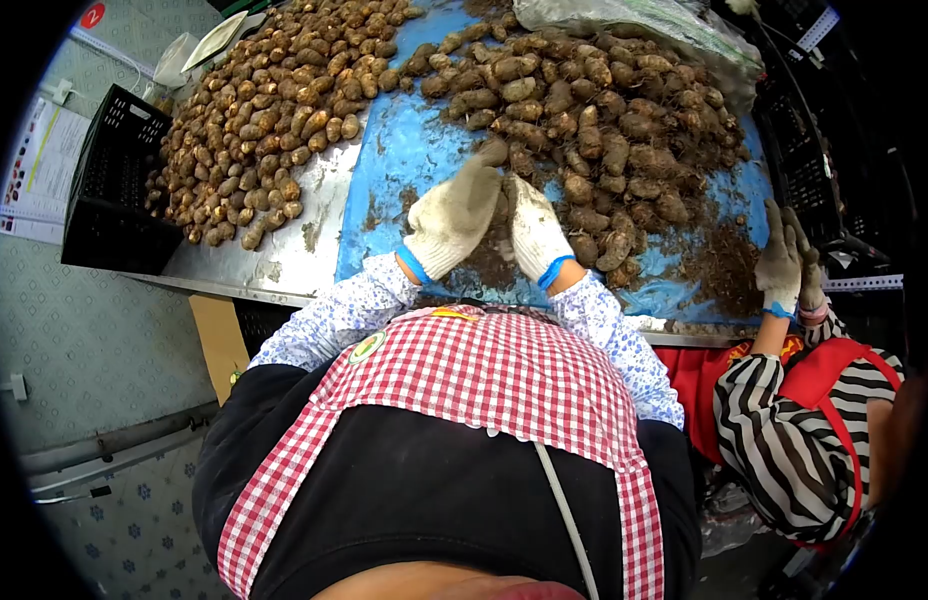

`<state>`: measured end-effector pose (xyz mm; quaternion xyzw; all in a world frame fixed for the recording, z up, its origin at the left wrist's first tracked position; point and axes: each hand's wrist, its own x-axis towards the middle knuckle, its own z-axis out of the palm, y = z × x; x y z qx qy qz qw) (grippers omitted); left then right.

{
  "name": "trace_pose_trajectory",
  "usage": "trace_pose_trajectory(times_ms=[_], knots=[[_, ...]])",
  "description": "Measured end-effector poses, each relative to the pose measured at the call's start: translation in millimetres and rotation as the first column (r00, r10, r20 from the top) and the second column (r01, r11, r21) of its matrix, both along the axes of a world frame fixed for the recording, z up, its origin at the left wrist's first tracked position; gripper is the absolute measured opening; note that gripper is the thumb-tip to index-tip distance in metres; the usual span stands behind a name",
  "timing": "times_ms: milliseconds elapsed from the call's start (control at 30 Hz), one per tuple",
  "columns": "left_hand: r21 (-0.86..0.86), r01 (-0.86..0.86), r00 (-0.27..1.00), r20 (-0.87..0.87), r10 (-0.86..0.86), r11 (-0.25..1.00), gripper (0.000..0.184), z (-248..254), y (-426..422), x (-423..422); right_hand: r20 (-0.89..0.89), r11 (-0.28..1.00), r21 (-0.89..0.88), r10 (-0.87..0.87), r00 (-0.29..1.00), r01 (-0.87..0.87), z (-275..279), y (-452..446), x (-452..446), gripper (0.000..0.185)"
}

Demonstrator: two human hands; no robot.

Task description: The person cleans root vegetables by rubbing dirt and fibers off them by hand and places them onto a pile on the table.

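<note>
Here at the far left, a black crate (129,180) stands tipped at the table's edge, right up by the small tubers (269,130). They spread wide: rounded, brown and fairly smooth, plenty with pale yellowish or orange patches, heaped towards the back and thinning out over the bare metal tabletop (319,205). Next comes the blue sheet (384,165), smeared with soil.

And on it, the left hand (450,218) in a dirty cream glove, blue at the cuff, fingers together and pointing forward. A brown shape sits at its fingertips, but whether that is a tuber or soiled glove can't be told, nor whether the hand grips. Just beside it the right hand (536,232), gloved the same, fingers slanting in towards the left — again, no telling if it is closed on anything. Dark dirt lies between and below them.

Over to the right, the shaggy tubers (634,150) pile up on the sheet — longer, darker, earthy, bristling with fine roots. A clear plastic bag (634,18) lies along their back edge, root scraps (724,265) in front. Far right, a co-worker's gloved hands (779,262) are held close together by the table's edge.
</note>
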<state>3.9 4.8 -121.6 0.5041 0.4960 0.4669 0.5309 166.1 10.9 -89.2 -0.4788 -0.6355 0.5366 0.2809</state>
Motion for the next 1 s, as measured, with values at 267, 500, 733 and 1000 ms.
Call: trace_pose_trajectory(times_ms=[267, 500, 733, 1000], knots=[[-0.266, -0.150, 0.886, 0.392, 0.248, 0.952, 0.039, 105, -22, 24, -0.026, 0.995, 0.052, -0.084, 0.996, 0.085, 12, 1, -2, 0.042], [0.125, -0.198, 0.977, 0.105, 0.186, 0.972, 0.047, 102, -25, 29, -0.551, 0.999, -0.005, 0.041, 0.834, -0.052, 45, -16, 4, 0.015], [0.002, -0.154, 0.979, 0.135, 0.153, 0.988, 0.045, 114, -24, 24, 0.418, 0.962, 0.098, 0.191, 0.888, -0.253, 82, -24, -2, 0.009], [-0.296, 0.093, 0.662, 0.732, 0.163, 0.950, 0.044, 89, -20, -4, 0.221, 0.940, 0.327, -0.172, 0.960, 0.093, 50, -8, 27, 0.028]])
